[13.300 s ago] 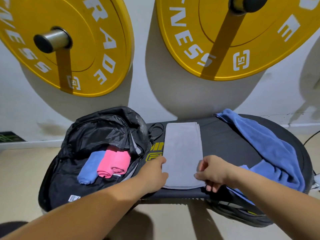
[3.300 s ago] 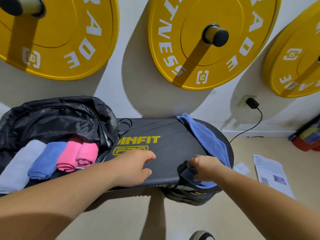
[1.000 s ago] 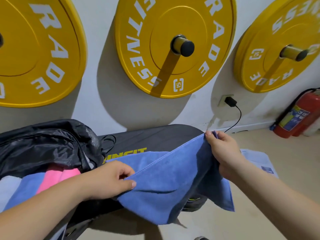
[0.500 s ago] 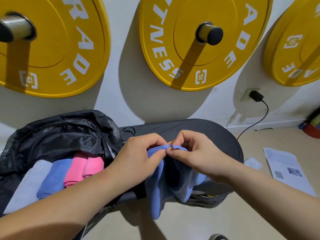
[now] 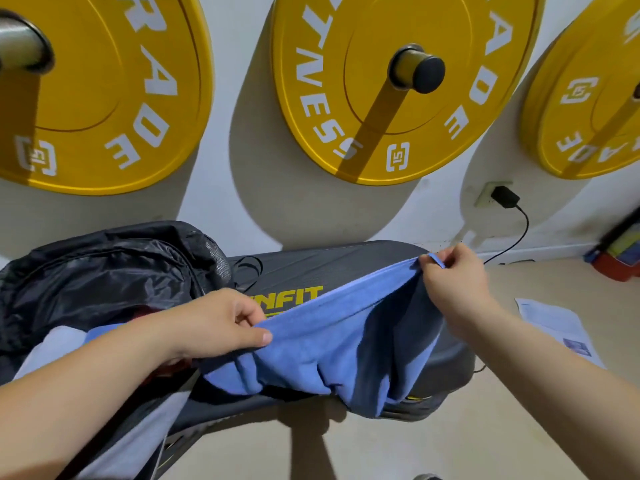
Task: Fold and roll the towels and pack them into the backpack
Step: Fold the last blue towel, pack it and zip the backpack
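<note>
The left grip [image 5: 221, 323] pinched one upper corner of the blue towel [image 5: 346, 344] between thumb and curled fingers, low and close to the mouth of the black backpack [image 5: 104, 271]. The right grip [image 5: 453, 282] pinched the opposite corner, higher up and over the far right end of the black padded counter [image 5: 346, 268], so the towel's top edge ran taut and slanted between the two. The rest of the cloth hung in loose folds across the front of the counter, its lowest part drooping past the near edge towards the floor [image 5: 450, 445], and it covered part of the counter's yellow lettering. The backpack lay open at the left end of the counter. Inside it showed a grey towel [image 5: 59, 342] and, just beside it, a second blue towel [image 5: 104, 331], both partly hidden by the left forearm. Three yellow weight plates [image 5: 398, 88] hung on the wall behind, a black charger [image 5: 504, 197] sat in a wall socket, and a printed sheet of paper [image 5: 557, 323] lay on the floor to the right
</note>
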`<control>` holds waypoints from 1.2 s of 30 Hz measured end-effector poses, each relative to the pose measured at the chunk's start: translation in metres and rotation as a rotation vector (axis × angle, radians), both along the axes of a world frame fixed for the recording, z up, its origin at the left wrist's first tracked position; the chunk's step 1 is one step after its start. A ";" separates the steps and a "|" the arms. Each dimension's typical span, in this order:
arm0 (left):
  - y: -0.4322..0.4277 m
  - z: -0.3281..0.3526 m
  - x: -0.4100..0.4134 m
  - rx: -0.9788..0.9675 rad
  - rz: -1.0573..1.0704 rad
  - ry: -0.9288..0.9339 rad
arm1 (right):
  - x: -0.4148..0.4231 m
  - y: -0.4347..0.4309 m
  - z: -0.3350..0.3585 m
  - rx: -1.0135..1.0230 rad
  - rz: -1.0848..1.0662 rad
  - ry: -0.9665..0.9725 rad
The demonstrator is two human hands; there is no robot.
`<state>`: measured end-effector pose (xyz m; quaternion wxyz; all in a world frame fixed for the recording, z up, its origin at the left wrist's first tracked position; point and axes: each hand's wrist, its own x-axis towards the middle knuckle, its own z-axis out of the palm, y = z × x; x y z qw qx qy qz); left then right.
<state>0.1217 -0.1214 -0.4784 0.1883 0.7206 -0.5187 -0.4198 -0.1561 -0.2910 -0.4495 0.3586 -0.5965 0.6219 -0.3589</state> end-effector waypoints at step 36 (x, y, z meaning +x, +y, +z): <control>-0.007 0.032 -0.083 -0.164 0.557 0.700 | 0.047 0.078 0.017 0.290 0.566 -0.327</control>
